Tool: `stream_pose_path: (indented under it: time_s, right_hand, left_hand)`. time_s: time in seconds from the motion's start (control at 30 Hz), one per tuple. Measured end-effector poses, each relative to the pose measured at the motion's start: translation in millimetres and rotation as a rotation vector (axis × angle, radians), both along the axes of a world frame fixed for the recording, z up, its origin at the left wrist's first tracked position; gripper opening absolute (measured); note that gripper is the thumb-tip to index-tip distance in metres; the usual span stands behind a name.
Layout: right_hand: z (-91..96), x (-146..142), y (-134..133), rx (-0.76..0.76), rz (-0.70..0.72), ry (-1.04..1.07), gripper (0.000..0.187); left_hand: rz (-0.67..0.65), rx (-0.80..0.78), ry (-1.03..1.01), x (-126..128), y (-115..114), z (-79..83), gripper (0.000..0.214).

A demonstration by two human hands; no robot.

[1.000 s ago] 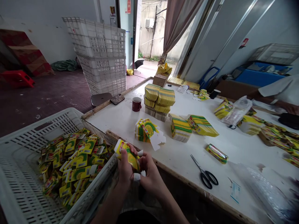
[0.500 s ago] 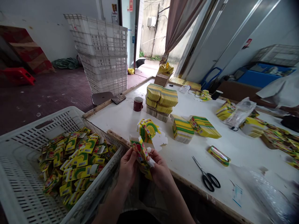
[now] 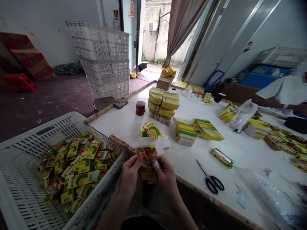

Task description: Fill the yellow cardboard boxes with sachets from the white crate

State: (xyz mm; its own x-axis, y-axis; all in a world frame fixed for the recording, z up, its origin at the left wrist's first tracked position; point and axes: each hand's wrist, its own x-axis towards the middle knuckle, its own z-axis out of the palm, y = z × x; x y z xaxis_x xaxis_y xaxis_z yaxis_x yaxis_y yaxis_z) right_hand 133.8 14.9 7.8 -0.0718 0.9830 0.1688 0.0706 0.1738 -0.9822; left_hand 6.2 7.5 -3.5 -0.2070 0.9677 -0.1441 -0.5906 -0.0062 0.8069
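Note:
Between my two hands, at the table's near edge, is a small yellow and green printed carton [image 3: 146, 152] with a white flap standing up at its top. My left hand [image 3: 131, 171] pinches its left side with thumb and fingers. My right hand [image 3: 165, 172] is closed on its right side, with a whitish bit showing at the fingertips that I cannot make out. More yellow printed card shows below the carton. Just behind it, a fanned pile of flat cartons [image 3: 151, 130] lies on the white table [image 3: 184, 163].
At left stands a white crate [image 3: 21, 182] full of small yellow cartons [image 3: 81, 169]. Bundled carton stacks [image 3: 163, 103], a mug [image 3: 140, 108], a phone [image 3: 121, 103], scissors [image 3: 211, 180] and a wrapped pack [image 3: 222, 158] lie on the table. Stacked crates [image 3: 103, 60] stand behind. Part of another person shows far right.
The carton has turned so its printed front faces me more and looks spread wider. My hands stay on both sides of it. The whole view has shifted slightly.

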Motion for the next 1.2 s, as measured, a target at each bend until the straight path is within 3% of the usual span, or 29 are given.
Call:
stream_pose_path:
  time_s: [0.1, 0.2, 0.3, 0.37, 0.47, 0.53, 0.6, 0.67, 0.73, 0.83, 0.9, 1.07, 1.2]
  right_hand:
    - [8.0, 16, -1, 0.039, 0.097, -0.152, 0.011]
    - [21.2, 33, -2, 0.152, 0.2, -0.387, 0.02]
    - [34.2, 45, -3, 0.334, 0.13, -0.588, 0.035]
    - [41.4, 46, -5, 0.463, 0.111, -0.74, 0.038]
    - [45.8, 38, -9, 0.593, 0.227, -0.851, 0.031]
    - [42.2, 31, -11, 0.627, 0.224, -0.788, 0.034]
    - [33.4, 26, -11, 0.57, 0.043, -0.606, 0.05]
    - [21.3, 22, -8, 0.397, -0.118, -0.33, 0.066]
    - [9.2, 17, -6, 0.127, -0.064, -0.04, 0.066]
    - [-2.2, 5, -5, -0.266, 0.167, 0.314, 0.052]
    - [-3.4, -4, -6, -0.388, 0.217, 0.454, 0.049]
    - [1.7, -10, -5, -0.36, 0.196, 0.48, 0.057]
    - [1.8, -1, -7, -0.196, 0.191, 0.226, 0.054]
  left_hand:
    - [-0.009, 0.064, 0.079, -12, 3, 4.4, 0.029]
    - [-0.046, 0.085, 0.146, -30, 6, 12.7, 0.027]
    - [-0.176, 0.153, 0.234, -48, 6, 25.3, 0.053]
    - [-0.254, 0.223, 0.393, -56, 2, 33.7, 0.072]
    - [-0.377, 0.233, 0.711, -55, -3, 40.4, 0.096]
    - [-0.477, 0.2, 0.857, -47, -4, 38.7, 0.094]
    - [-0.463, 0.172, 0.949, -38, -5, 32.8, 0.075]
    - [-0.359, 0.162, 1.001, -30, -5, 25.5, 0.067]
    - [-0.311, 0.187, 0.996, -25, -7, 19.0, 0.073]
    - [-0.373, 0.291, 0.935, -20, -11, 12.3, 0.073]
    - [-0.382, 0.328, 0.932, -19, -12, 9.3, 0.07]
    - [-0.333, 0.376, 1.03, -20, -11, 10.5, 0.064]
    - [-0.441, 0.371, 1.145, -20, -10, 17.9, 0.06]
